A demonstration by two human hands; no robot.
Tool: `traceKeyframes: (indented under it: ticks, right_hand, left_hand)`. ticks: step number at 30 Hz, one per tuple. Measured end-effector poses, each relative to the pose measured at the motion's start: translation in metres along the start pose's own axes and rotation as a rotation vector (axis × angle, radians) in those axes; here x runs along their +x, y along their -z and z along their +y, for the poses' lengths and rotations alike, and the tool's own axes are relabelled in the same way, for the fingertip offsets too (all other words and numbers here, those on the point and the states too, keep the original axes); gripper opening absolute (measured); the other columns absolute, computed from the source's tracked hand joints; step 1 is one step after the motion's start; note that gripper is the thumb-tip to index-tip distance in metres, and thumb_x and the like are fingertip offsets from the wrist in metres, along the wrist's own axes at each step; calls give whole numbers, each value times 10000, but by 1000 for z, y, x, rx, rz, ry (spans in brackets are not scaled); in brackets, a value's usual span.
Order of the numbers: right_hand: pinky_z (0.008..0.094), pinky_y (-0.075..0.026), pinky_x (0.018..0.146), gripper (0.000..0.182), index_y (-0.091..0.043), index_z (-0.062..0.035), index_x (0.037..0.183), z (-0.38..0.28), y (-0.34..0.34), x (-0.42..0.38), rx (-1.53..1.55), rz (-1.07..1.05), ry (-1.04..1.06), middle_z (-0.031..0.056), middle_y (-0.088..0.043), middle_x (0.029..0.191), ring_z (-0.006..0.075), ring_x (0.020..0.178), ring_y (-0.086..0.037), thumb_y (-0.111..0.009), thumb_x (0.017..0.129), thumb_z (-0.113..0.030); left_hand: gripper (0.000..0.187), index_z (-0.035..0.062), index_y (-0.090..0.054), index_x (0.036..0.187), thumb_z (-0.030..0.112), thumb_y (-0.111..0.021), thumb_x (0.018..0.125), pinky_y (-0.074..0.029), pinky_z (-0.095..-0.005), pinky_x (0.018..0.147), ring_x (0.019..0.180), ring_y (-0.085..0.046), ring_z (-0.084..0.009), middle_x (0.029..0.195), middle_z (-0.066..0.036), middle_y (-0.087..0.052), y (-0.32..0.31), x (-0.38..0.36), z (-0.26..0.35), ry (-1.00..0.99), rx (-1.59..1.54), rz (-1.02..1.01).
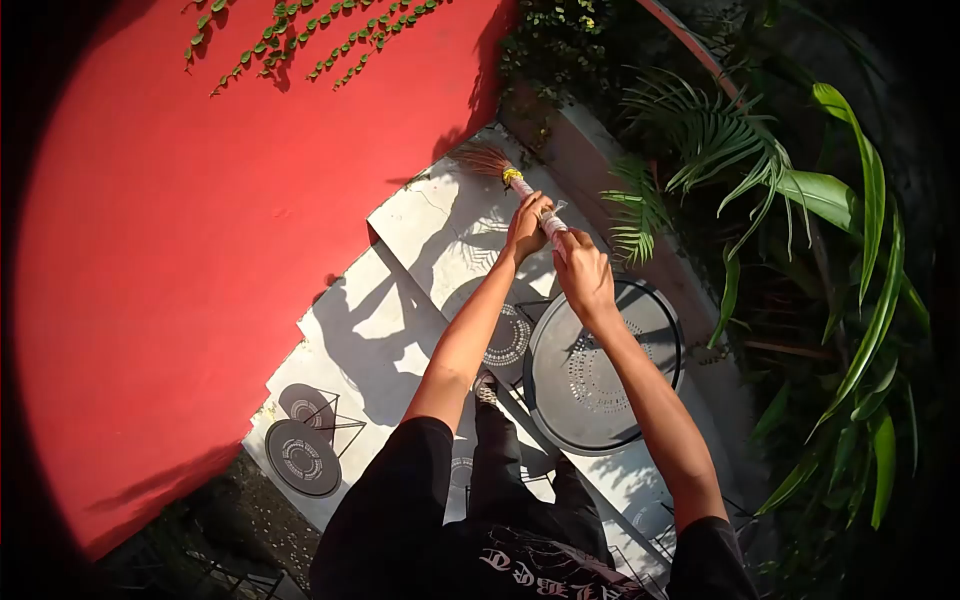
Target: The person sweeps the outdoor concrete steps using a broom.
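A stick broom (pixel 519 186) with thin brown bristles, a yellow binding and a pale wrapped handle is held out ahead of me. My left hand (pixel 527 230) is closed round the handle below the yellow binding. Farther back, at the near end of the handle, my right hand (pixel 585 274) is wrapped round it. The bristles reach toward the far corner of the pale floor (pixel 440 190), beside the red wall. A dark round table (pixel 600 375) with a perforated pattern stands under my right forearm.
The red wall (pixel 200 250) runs along the left, with a creeper (pixel 270 45) at its top. A small round stool (pixel 303 457) stands near it. Leafy plants (pixel 720 150) line the right behind a low wall (pixel 590 150). Shadows fall across the stepped floor.
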State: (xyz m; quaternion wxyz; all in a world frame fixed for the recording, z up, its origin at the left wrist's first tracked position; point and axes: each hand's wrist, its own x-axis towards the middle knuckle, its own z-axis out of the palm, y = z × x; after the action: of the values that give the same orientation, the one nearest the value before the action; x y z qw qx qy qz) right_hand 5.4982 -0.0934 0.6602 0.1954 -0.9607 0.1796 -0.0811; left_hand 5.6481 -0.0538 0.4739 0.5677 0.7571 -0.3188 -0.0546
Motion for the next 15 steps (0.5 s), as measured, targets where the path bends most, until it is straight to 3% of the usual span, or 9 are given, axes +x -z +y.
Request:
traceKeyframes:
  ticks: [1, 3, 5, 9, 11, 14, 15]
  right_hand:
    - [533, -587, 813, 305, -702, -24, 1185, 16, 1, 13, 10, 30, -8, 251, -716, 1159, 471, 955, -711, -736, 908, -147]
    - [550, -596, 776, 272, -727, -32, 1141, 41, 25, 27, 33, 25, -103, 250, -746, 1015, 475, 879, -725, -722, 921, -192]
    - [548, -587, 765, 240, -751, -30, 1076, 57, 46, 28, -51, 38, -224, 249, -743, 911, 460, 872, -728, -724, 917, -209]
    - [550, -583, 774, 245, -774, -53, 1058, 67, 102, -13, -180, 30, -300, 274, -725, 893, 485, 853, -710, -747, 917, -252]
    - [531, -556, 696, 371, -770, 1, 902, 63, 145, -29, -152, 55, -304, 290, -672, 767, 494, 807, -684, -756, 953, -367]
    - [507, -539, 664, 441, -764, 14, 878, 55, 199, -48, -172, 56, -295, 287, -629, 707, 497, 767, -661, -766, 946, -422]
    - [483, -550, 671, 403, -770, 28, 918, 47, 216, -51, -180, 13, -303, 293, -628, 718, 487, 764, -674, -772, 942, -374]
  left_hand:
    - [297, 58, -658, 1063, 77, -749, 782, -519, -460, 982, 1150, -631, -427, 1220, -183, -671, -19, 18, -12, -19, -26, -41]
    - [202, 67, -660, 942, 88, -734, 755, -521, -487, 870, 1015, -643, -418, 1025, -172, -681, -59, 32, -13, -102, 43, 80]
    - [211, 74, -676, 944, 134, -750, 756, -534, -483, 883, 970, -668, -416, 964, -165, -703, -75, 37, 8, -72, 81, -93]
    - [214, 142, -673, 997, 144, -758, 800, -515, -478, 878, 1059, -662, -358, 1004, -113, -697, -133, 11, 71, -24, -84, -278]
    - [202, 158, -675, 957, 114, -743, 772, -489, -450, 838, 1023, -675, -337, 972, -74, -696, -148, -2, 105, -3, -89, -437]
    - [217, 155, -693, 945, 101, -747, 741, -504, -467, 851, 1060, -682, -352, 1010, -92, -713, -145, -6, 165, -22, -39, -603]
    - [224, 152, -696, 946, 97, -748, 735, -511, -475, 854, 1074, -682, -357, 1021, -99, -716, -137, -6, 186, -28, -18, -626]
